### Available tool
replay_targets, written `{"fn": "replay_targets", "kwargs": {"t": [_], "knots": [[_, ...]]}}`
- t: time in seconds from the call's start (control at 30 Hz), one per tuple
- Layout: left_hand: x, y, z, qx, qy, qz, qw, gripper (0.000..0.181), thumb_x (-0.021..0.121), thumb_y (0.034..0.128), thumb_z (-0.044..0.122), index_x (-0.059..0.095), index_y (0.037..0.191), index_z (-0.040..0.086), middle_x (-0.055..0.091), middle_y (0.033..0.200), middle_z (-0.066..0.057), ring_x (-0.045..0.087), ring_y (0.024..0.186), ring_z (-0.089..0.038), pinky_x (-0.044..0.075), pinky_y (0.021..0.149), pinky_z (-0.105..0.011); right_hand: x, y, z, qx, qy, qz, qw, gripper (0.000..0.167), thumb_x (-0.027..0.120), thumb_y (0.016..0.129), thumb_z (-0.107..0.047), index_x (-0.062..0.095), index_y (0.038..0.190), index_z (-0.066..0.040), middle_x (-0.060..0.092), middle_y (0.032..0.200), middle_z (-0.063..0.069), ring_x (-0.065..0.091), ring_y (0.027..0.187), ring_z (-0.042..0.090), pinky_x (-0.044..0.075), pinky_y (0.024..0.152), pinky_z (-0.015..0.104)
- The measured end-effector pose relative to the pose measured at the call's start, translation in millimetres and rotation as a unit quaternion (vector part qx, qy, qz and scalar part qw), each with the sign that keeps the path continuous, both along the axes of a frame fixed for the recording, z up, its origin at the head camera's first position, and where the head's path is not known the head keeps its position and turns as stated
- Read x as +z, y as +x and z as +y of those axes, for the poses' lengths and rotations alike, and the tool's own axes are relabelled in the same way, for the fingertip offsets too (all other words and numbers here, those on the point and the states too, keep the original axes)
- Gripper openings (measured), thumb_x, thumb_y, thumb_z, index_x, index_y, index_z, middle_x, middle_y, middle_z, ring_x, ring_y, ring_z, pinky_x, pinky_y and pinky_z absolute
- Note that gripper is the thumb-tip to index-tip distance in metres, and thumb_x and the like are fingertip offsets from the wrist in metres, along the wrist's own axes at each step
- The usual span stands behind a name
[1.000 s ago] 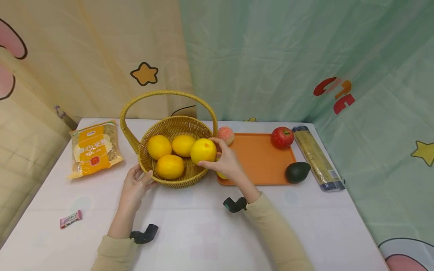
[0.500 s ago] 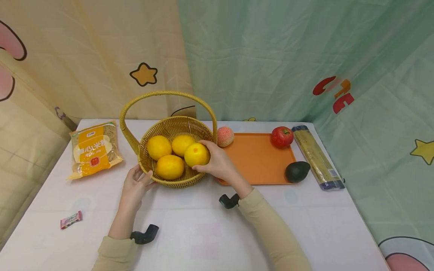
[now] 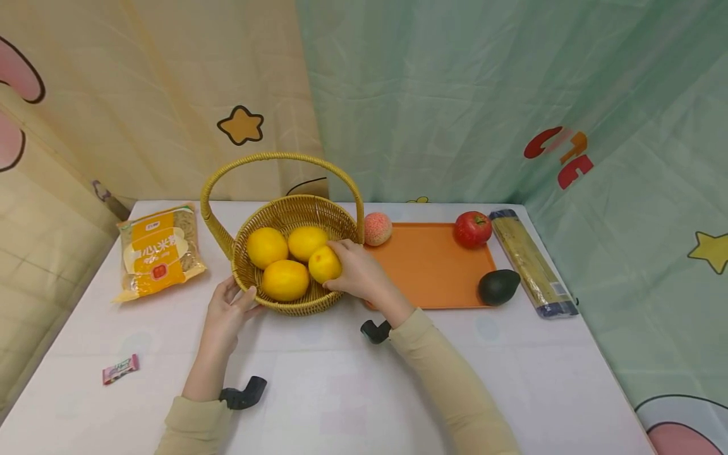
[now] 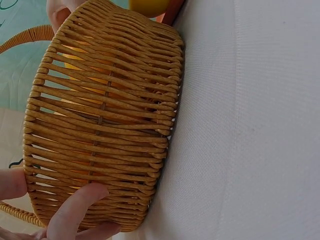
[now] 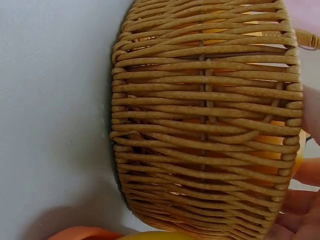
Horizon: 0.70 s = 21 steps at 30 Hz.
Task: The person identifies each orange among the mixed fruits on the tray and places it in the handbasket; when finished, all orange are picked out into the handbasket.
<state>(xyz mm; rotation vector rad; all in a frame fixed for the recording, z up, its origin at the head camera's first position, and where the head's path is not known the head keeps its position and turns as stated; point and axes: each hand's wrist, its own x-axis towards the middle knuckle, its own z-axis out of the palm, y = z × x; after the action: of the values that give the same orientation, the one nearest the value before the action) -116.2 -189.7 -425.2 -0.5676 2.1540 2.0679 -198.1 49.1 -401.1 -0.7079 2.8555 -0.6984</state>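
A round wicker basket (image 3: 301, 308) with a tall arched handle stands on the table. Inside it lie 3 yellow lemons (image 3: 285, 280). My left hand (image 3: 227, 313) holds the basket's front left side; in the left wrist view its fingers (image 4: 75, 212) lie against the woven wall and rim. Inside the basket's right side, my right hand (image 3: 361, 275) grips another lemon (image 3: 325, 264), curled round it, touching or close to the others. The right wrist view mostly shows the basket's wall (image 5: 210, 115), with fingers (image 5: 305, 172) at its rim. More yellow shows by the tray (image 5: 160, 235), partly hidden.
Right of the basket, the orange tray (image 3: 429, 265) bears a red apple (image 3: 473, 229), a dark green avocado (image 3: 498, 287) and a pink peach (image 3: 378, 229) at its corner. A noodle pack (image 3: 533, 262) lies beyond. At left are a yellow food bag (image 3: 161, 251) and small candy (image 3: 121, 369).
My right hand has moved left and slightly down with the lemon, from over the basket's right rim to inside among the others. My left hand stays on the basket.
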Motion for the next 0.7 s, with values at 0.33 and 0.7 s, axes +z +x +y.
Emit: {"fn": "replay_targets", "kwargs": {"t": [0.33, 0.7], "knots": [[-0.3, 0.6, 0.2, 0.002, 0.001, -0.003, 1.0, 0.071, 0.048, 0.1031, 0.013, 0.003, 0.157, 0.002, 0.009, 0.165, -0.018, 0.034, 0.144, -0.036, 0.048, 0.105, -0.043, 0.3, -2.2, -12, -0.017, 0.039, 0.007, 0.9991, 0.077, 0.085, 0.078, -0.03, 0.046, 0.139, -0.005, 0.058, 0.134, 0.014, 0.058, 0.118, 0.03, 0.054, 0.102, 0.042], [1.3, 1.2, 1.1, 0.003, 0.002, -0.002, 1.0, 0.071, 0.048, 0.1029, 0.013, 0.004, 0.157, 0.003, 0.008, 0.165, -0.017, 0.033, 0.145, -0.035, 0.047, 0.106, -0.043, 0.0, -1.9, -15, -0.023, 0.047, 0.0, 0.9986, 0.077, 0.084, 0.079, -0.028, 0.045, 0.141, -0.004, 0.053, 0.139, 0.015, 0.055, 0.124, 0.031, 0.051, 0.107, 0.042]]}}
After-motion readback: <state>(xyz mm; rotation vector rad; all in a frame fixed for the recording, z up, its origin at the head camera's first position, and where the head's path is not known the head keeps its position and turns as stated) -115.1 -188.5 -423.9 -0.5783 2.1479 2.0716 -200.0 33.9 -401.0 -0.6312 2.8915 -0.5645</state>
